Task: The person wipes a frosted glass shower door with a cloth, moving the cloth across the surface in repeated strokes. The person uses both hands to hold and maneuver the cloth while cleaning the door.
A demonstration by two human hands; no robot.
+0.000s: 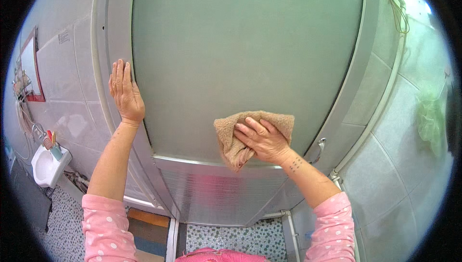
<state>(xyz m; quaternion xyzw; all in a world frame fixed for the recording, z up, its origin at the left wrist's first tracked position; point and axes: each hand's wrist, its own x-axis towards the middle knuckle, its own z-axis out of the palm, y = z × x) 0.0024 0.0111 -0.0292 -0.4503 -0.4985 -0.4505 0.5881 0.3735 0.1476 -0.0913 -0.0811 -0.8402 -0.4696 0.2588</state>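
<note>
A door with a frosted glass panel (pixel 231 63) in a metal frame fills the middle of the view. My right hand (pixel 263 137) presses a folded brown cloth (pixel 226 139) flat against the lower right part of the glass, its fingers spread over the fabric. My left hand (pixel 126 90) holds nothing and rests with its palm on the left side of the door frame (pixel 121 16), its fingers pointing up and slightly apart. Just below the cloth runs a shiny metal crossbar (pixel 187 161), with a ribbed lower panel (pixel 216 193) under it.
A curved door handle (pixel 320 150) sits on the right frame. White pipes (pixel 388 92) run along the tiled wall at right, with loose wires (pixel 397 13) above. At left are a small white washbasin (pixel 45 166) and a red-framed mirror (pixel 31 67). A striped mat (pixel 148 231) lies below.
</note>
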